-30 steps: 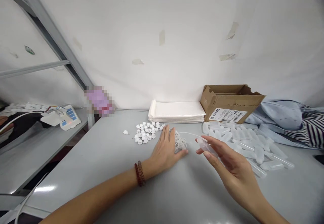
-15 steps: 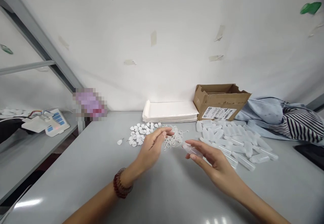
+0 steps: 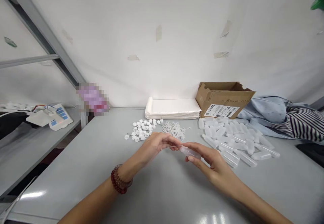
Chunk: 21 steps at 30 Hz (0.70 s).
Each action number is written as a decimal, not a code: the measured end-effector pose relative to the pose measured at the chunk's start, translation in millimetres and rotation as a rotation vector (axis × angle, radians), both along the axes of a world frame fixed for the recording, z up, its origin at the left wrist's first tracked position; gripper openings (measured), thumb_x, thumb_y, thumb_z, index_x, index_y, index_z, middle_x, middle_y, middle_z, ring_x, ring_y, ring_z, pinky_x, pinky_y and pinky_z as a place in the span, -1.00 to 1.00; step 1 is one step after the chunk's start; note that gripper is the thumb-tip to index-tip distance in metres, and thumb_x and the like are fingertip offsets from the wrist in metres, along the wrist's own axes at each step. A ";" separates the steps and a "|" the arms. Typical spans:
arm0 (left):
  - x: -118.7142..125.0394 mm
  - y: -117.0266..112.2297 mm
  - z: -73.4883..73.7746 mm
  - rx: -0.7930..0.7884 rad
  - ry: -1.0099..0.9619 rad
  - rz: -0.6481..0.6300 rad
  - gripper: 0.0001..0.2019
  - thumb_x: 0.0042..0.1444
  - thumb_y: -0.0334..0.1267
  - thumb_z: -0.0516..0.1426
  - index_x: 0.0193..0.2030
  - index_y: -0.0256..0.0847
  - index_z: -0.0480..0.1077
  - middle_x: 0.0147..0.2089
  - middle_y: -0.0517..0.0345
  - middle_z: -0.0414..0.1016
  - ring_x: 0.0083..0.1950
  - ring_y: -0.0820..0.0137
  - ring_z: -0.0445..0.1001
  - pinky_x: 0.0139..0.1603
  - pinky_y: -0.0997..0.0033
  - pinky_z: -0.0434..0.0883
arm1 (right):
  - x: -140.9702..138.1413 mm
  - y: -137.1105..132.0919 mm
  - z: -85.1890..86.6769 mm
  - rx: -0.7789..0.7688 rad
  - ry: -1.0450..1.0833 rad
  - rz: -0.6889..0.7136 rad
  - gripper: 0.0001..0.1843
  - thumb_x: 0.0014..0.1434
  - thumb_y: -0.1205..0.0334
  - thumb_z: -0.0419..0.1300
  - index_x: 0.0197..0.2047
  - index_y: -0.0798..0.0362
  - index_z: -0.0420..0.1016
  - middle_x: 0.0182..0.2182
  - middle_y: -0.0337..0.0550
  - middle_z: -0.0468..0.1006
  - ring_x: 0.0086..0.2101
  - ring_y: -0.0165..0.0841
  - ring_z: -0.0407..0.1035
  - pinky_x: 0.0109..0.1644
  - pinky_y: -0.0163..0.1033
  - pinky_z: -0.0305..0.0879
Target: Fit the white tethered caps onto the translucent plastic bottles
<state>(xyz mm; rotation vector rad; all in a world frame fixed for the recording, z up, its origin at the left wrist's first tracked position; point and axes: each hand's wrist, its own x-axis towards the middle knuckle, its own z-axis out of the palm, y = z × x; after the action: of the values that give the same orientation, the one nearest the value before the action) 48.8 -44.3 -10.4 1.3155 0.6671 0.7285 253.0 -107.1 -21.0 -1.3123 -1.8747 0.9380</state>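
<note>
My right hand point(image 3: 211, 160) grips a small translucent plastic bottle point(image 3: 191, 152) between thumb and fingers, its narrow end pointing left. A thin white cord point(image 3: 170, 146) runs from that end into my left hand point(image 3: 158, 146), whose fingers are closed around it and reach to the bottle's tip. Whether the cord passes into the bottle cannot be made out. Behind my hands lies a tangled pile of white cords point(image 3: 174, 129). Left of it are several small white caps point(image 3: 141, 129), some with thin dark stems. Many more translucent bottles point(image 3: 235, 139) lie heaped to the right.
At the wall, a stack of white padded envelopes point(image 3: 174, 108) sits beside an open cardboard box point(image 3: 224, 99). Blue and striped cloth point(image 3: 273, 116) lies at the right, near a dark flat object point(image 3: 311, 153). A white device with wires point(image 3: 58, 116) rests on the left table.
My left hand has come down and right to the narrow end of the bottle, and a cord now shows between them. My right hand keeps the bottle. The view has shifted slightly.
</note>
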 end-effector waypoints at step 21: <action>-4.1 -3.0 8.4 -0.124 0.144 0.008 -0.77 0.06 -0.16 0.18 -0.48 -0.27 0.39 -0.52 0.23 0.33 -0.44 0.48 0.31 -0.31 0.43 0.29 | -4.0 2.3 -5.7 -0.175 0.283 -0.015 -0.59 0.22 0.06 0.12 0.13 -0.09 0.28 -0.02 -0.07 0.48 -0.08 -0.25 0.44 0.07 0.00 0.33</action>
<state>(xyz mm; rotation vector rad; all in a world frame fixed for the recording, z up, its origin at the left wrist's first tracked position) 44.7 -47.2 -2.1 1.2596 0.8206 0.5925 249.0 -104.7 -26.6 -1.2180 -1.5937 1.2339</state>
